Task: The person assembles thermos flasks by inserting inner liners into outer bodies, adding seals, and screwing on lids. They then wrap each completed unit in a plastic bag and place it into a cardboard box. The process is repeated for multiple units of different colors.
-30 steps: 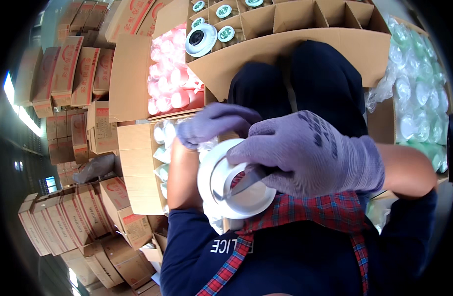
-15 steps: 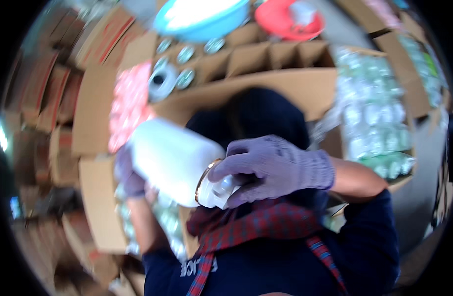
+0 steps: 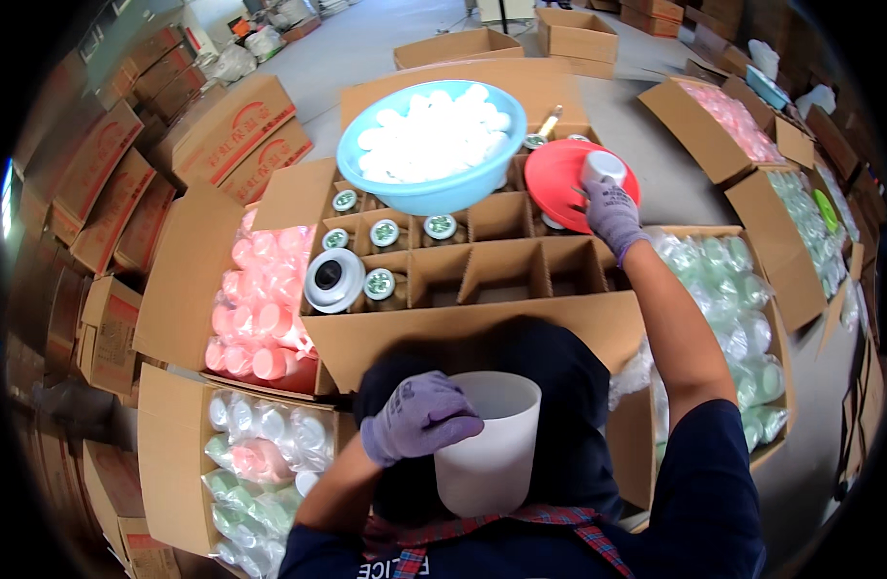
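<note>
A white frosted cylinder (image 3: pixel 492 458) stands with its wide mouth up in front of my lap. My gloved left hand (image 3: pixel 419 417) is closed on the cylinder's left rim, the thumb towards its mouth. My right arm stretches far to the right, and its gloved hand (image 3: pixel 613 214) is at a small white cup (image 3: pixel 604 168) over a red dish (image 3: pixel 557 185). Its fingers are bent against the cup's near side; part of the grip is hidden. Both gloves are purple-grey.
A divided carton (image 3: pixel 492 309) ahead bears a blue basin (image 3: pixel 429 193) of white round pieces, several flasks with patterned tops and a grey-white round part (image 3: pixel 333 280). Boxes of wrapped pink cups (image 3: pixel 260 309) and green cups (image 3: pixel 743 289) flank it. Stacked cartons (image 3: pixel 236 125) stand left.
My right hand has left the cylinder's gold-ringed end and reached out to the white cup. The cylinder has gone from tilted to upright and come nearer my body, in my left hand.
</note>
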### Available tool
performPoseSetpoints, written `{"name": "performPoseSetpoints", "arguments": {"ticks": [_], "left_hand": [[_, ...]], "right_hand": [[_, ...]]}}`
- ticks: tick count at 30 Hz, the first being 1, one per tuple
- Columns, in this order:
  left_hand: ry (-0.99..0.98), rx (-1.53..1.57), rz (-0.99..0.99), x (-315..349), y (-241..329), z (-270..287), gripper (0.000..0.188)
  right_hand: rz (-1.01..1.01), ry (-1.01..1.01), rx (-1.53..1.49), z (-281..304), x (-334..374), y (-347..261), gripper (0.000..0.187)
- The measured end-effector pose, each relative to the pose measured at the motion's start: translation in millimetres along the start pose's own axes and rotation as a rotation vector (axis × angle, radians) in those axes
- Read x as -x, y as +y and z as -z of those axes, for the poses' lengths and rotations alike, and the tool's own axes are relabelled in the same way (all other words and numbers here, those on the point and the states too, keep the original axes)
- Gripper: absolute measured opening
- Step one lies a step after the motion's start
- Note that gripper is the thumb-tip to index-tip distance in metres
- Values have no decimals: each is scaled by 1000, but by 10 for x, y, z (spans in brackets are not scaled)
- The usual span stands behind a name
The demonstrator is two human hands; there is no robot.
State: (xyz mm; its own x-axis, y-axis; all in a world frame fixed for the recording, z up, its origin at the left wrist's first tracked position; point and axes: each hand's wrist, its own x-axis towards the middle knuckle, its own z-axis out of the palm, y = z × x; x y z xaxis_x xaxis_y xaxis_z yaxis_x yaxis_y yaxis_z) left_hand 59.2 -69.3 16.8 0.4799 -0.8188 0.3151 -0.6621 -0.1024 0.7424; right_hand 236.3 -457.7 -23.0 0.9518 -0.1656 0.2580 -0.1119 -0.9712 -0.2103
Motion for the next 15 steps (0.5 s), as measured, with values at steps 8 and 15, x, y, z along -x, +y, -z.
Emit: {"name": "performPoseSetpoints", "arguments": {"ticks": [8, 15], "left_hand": [[466, 303, 96, 443, -330, -211, 42], [468, 506, 185, 463, -535, -206, 52]], "right_hand": [[411, 135, -8, -97, 82, -1251, 31], [876, -307, -250, -1036, 522, -2942, 48]]}}
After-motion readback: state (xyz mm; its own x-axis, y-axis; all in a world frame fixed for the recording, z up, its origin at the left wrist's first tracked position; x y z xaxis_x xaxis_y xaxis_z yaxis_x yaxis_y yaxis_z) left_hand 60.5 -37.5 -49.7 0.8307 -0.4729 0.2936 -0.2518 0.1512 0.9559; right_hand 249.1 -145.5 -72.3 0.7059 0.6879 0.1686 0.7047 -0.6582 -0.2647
